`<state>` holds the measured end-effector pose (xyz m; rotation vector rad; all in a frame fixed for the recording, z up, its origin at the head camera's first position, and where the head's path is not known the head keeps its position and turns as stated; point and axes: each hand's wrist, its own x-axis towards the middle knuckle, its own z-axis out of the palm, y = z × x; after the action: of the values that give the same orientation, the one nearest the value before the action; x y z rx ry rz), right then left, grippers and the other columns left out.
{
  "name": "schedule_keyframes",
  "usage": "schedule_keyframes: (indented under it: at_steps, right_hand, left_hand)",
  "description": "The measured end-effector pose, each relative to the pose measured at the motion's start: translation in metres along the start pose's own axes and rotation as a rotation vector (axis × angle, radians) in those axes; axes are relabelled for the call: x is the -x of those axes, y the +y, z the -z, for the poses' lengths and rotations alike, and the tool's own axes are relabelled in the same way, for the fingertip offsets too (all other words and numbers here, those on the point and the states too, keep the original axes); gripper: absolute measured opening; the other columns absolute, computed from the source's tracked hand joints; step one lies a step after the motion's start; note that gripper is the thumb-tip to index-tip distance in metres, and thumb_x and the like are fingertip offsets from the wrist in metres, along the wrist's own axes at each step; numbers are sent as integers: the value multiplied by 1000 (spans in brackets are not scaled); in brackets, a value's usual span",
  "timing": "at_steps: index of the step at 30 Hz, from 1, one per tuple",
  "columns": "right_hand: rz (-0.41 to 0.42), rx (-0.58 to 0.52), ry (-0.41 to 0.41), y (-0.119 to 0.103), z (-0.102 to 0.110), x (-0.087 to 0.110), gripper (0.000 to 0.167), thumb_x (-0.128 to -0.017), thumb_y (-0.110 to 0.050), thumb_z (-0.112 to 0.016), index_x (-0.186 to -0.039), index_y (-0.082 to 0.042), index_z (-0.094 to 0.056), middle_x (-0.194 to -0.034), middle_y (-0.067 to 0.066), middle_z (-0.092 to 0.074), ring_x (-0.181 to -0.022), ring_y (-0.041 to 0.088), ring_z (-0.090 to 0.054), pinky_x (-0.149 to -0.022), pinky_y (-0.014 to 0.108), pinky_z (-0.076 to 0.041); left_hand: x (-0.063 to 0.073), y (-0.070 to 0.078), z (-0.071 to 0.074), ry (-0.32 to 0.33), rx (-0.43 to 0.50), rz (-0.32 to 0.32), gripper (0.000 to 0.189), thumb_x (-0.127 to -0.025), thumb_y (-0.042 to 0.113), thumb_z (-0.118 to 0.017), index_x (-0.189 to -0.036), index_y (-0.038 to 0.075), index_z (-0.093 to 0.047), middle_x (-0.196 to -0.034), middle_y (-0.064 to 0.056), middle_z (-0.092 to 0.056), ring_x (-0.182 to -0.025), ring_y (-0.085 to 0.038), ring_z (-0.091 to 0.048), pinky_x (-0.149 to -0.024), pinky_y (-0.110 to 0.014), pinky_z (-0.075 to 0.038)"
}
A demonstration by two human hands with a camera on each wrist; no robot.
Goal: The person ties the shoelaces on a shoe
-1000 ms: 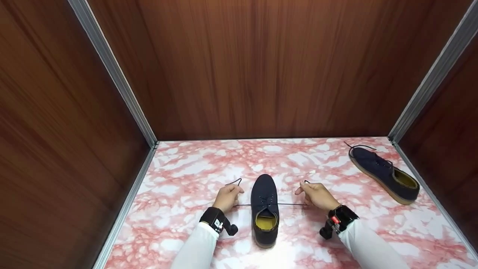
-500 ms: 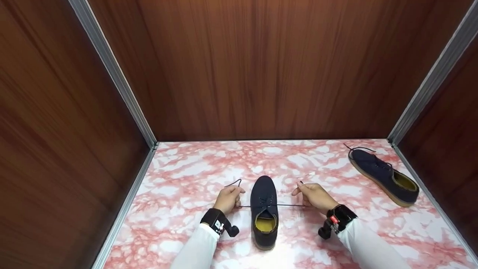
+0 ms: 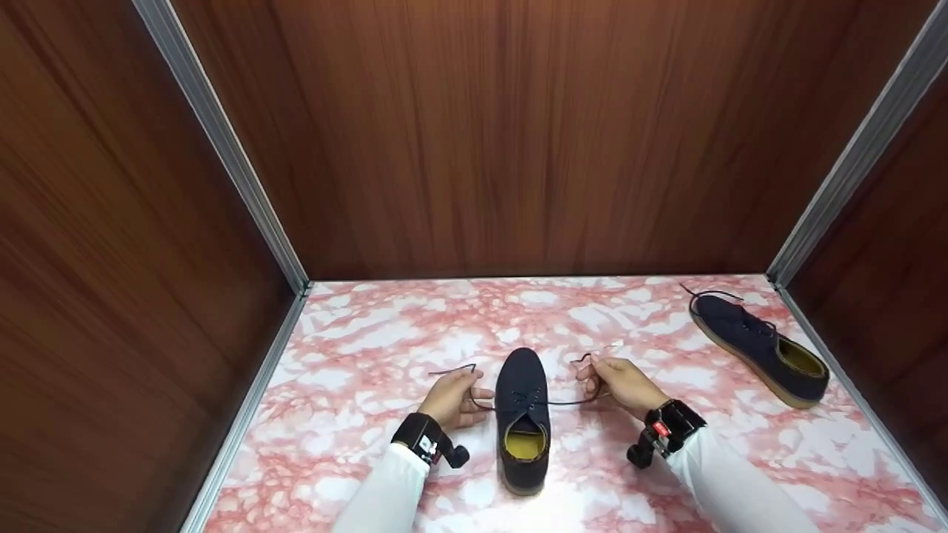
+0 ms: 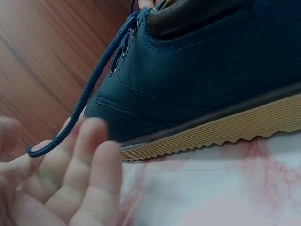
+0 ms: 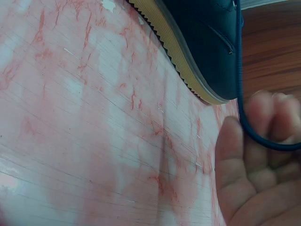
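Observation:
A dark navy lace-up shoe (image 3: 522,370) with a yellow lining stands between the two hands, its toe pointing away. My left hand (image 3: 450,396) pinches one end of the shoelace (image 4: 91,82) at thumb and forefinger, its other fingers spread beside the shoe. From there the lace sags in a slack curve to the eyelets. On the opposite side, my right hand (image 3: 622,381) pinches the other lace end, with a short tip sticking out past the fingers. This side also hangs loose, bending across the fingers in the right wrist view.
A second navy shoe (image 3: 740,329) lies angled at the right rear, its lace trailing beyond the toe. Brown wood-grain panels (image 3: 533,148) enclose the red-and-white marbled tabletop (image 3: 355,326) at the back and sides, with metal strips along the corners.
The lace was stretched straight out to both sides; now both halves sag. The left hand's lower fingers have uncurled, and more lace tip shows at the right hand. The shoe stays nearly in place.

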<state>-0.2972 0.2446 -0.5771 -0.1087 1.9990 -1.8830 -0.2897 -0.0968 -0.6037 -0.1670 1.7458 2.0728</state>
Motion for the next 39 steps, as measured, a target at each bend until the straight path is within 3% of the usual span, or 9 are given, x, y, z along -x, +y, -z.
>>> schedule_keyframes:
  at_steps: [6, 12, 15, 21, 28, 36, 39]
  right_hand:
    - [-2, 128, 72, -3, 0, 2, 44, -114, -28, -42, -108, 8, -67, -84, 2, -66, -76, 14, -65, -78, 41, -62]
    - [-12, 343, 173, -5, -2, 1, 34, -108, -19, -51, -107, 10, -69, -80, 3, -67, -67, 11, -60, -60, 28, -52]
    - [-5, 425, 205, -4, -3, 1, 28, -102, -12, -53, -106, 10, -70, -80, 4, -66, -66, 12, -58, -56, 24, -46]
    - [-20, 470, 239, -5, -3, 1, 23, -97, -12, -60, -99, 8, -70, -78, 4, -64, -61, 11, -54, -54, 23, -43]
    - [-26, 441, 221, -5, -1, 3, 23, -98, -13, -61, -100, 9, -68, -80, 7, -64, -62, 14, -68, -54, 26, -50]
    - [22, 532, 234, -8, 2, 3, 26, -98, -15, -63, -80, 4, -66, -67, -3, -57, -61, 14, -59, -55, 24, -43]
    - [36, 544, 226, -9, 2, 4, 27, -99, -15, -63, -81, 5, -67, -65, -3, -57, -61, 14, -61, -54, 23, -43]
  left_hand:
    - [5, 2, 3, -65, -94, 25, 51, -99, 15, -54, -147, 2, -44, -117, -21, -77, -86, -24, -78, -71, -34, -64]
    - [8, 3, 5, -115, -148, 30, 46, -96, 11, -63, -138, -5, -51, -117, -23, -77, -88, -21, -78, -68, -26, -62]
    - [9, 5, 6, -143, -170, 44, 53, -93, 12, -70, -140, -4, -51, -113, -19, -79, -87, -18, -78, -66, -23, -61]
    - [15, 11, 11, -196, -194, 78, 55, -93, 7, -69, -143, 4, -48, -107, -17, -80, -74, -13, -77, -62, -23, -62]
    - [17, 15, 16, -224, -184, 35, 62, -91, 1, -71, -145, -2, -42, -97, -12, -78, -74, -11, -75, -63, -20, -61]
    - [14, 19, 14, -197, -102, -16, 52, -94, -5, -67, -142, -8, -48, -86, -4, -72, -76, -9, -74, -68, -19, -61]
    - [12, 20, 11, -162, -94, -23, 46, -94, -3, -67, -137, -9, -52, -85, -2, -72, -76, -9, -73, -70, -21, -62]
